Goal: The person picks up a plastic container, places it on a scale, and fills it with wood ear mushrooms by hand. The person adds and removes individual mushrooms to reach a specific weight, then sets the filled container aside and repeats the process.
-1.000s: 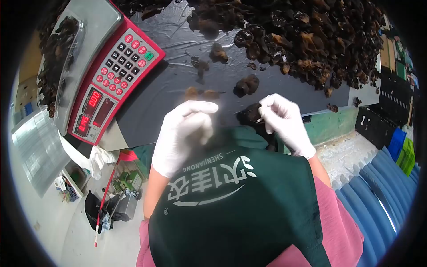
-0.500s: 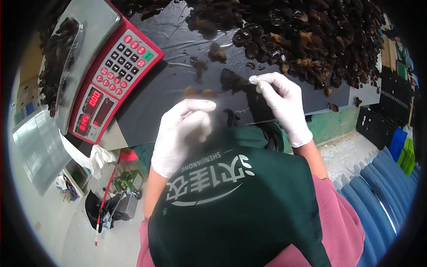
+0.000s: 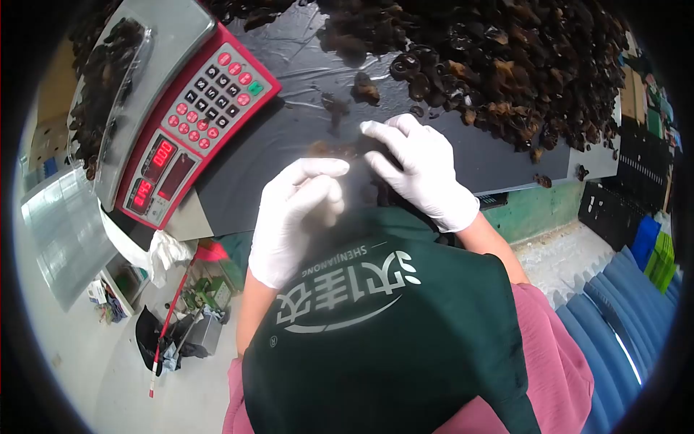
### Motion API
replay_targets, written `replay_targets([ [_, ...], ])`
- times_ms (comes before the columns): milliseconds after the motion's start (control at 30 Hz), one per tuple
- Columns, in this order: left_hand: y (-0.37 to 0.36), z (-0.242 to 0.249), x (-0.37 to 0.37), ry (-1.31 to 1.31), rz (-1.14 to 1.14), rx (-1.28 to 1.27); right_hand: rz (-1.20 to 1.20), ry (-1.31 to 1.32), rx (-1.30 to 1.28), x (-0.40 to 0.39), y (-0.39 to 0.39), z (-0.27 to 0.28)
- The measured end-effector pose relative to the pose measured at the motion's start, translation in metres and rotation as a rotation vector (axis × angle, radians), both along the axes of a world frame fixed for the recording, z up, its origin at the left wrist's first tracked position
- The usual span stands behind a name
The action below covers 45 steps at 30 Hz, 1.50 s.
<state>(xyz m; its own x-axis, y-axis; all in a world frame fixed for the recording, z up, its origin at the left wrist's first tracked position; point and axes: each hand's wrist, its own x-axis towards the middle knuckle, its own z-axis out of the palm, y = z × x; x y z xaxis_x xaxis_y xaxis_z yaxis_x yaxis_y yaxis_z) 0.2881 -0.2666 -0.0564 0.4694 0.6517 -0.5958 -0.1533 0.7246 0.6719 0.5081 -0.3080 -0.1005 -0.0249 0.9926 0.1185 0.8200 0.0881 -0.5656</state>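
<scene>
My left hand [image 3: 300, 210], in a white glove, hovers at the table's near edge with its index finger forward and the others curled. Anything inside that curl is hidden by the fingers and a blurred patch. My right hand [image 3: 419, 163], also gloved, reaches over the dark sheet with thumb and index finger apart, palm down. Dark, wrinkled pieces that look like wood ear fungus lie about: one brown piece [image 3: 366, 89] and a smaller piece [image 3: 335, 108] rest beyond my hands. A blurred brownish piece [image 3: 329, 150] lies between them.
A large heap of wood ear fungus [image 3: 506, 69] covers the far right of the table. On the left stands a red digital scale [image 3: 195, 130] with lit figures; a clear tray [image 3: 108, 94] of fungus sits on its plate. Blue corrugated material [image 3: 614, 325] is at lower right.
My right hand has moved left and nearer my left hand, covering a dark piece that was visible; its thumb and index have spread. The left hand has barely moved. The view has shifted slightly.
</scene>
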Motion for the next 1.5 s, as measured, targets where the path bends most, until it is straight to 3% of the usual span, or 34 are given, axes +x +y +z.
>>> replay_targets([
  [33,0.001,0.002,-0.001,0.008,-0.005,-0.007,-0.011,0.030,0.019,-0.002,0.002,-0.002],
  [167,0.004,0.005,-0.004,0.114,-0.020,-0.006,-0.281,1.015,-0.433,0.010,0.002,0.021],
  [233,0.005,0.000,-0.003,0.099,-0.065,0.006,-0.251,1.275,-0.362,0.018,0.003,0.022],
  [300,0.006,0.000,0.001,0.065,-0.093,-0.017,-0.201,1.344,-0.283,0.017,0.002,0.018],
  [400,0.006,0.005,0.011,-0.028,-0.117,-0.078,-0.153,1.418,-0.363,0.003,0.002,0.034],
  [433,0.009,0.013,0.015,-0.117,-0.118,-0.077,-0.154,1.412,-0.403,-0.004,0.003,0.041],
  [500,0.011,0.011,0.012,-0.093,-0.122,-0.056,0.108,0.935,-0.208,-0.015,0.008,0.029],
  [633,0.021,0.025,-0.007,-0.067,-0.043,0.049,0.088,0.881,-0.202,-0.018,0.017,0.041],
  [700,0.026,0.029,-0.021,-0.084,0.128,0.042,0.033,0.978,-0.172,-0.016,0.023,0.038],
  [800,0.047,0.056,-0.053,0.050,0.294,0.248,-0.014,1.003,-0.233,-0.008,0.028,0.040],
  [900,0.077,0.092,-0.085,0.404,0.437,0.513,-0.055,0.974,-0.285,-0.007,0.029,0.040],
  [1033,0.128,0.099,-0.121,0.911,0.498,1.041,-0.098,0.880,-0.290,-0.011,0.032,0.041],
  [1100,0.149,0.102,-0.139,0.967,0.607,1.103,-0.097,0.828,-0.262,-0.011,0.032,0.040],
  [1200,0.173,0.096,-0.177,1.017,0.642,0.921,-0.148,0.872,-0.221,-0.006,0.029,0.034],
  [1233,0.184,0.075,-0.200,1.257,0.526,1.077,-0.175,0.892,-0.224,-0.005,0.027,0.032],
  [1300,0.186,0.067,-0.207,1.702,0.209,1.046,-0.216,0.910,-0.273,-0.002,0.025,0.030],
  [1333,0.186,0.063,-0.207,1.717,0.221,0.997,-0.223,0.900,-0.289,-0.001,0.024,0.029],
  [1433,0.185,0.076,-0.223,1.350,0.354,0.944,-0.229,0.877,-0.304,-0.003,0.024,0.030],
  [1467,0.185,0.071,-0.234,1.319,0.433,1.045,-0.227,0.882,-0.310,-0.002,0.024,0.029],
  [1500,0.184,0.077,-0.236,1.155,0.558,0.850,-0.224,0.886,-0.317,-0.001,0.025,0.029],
])
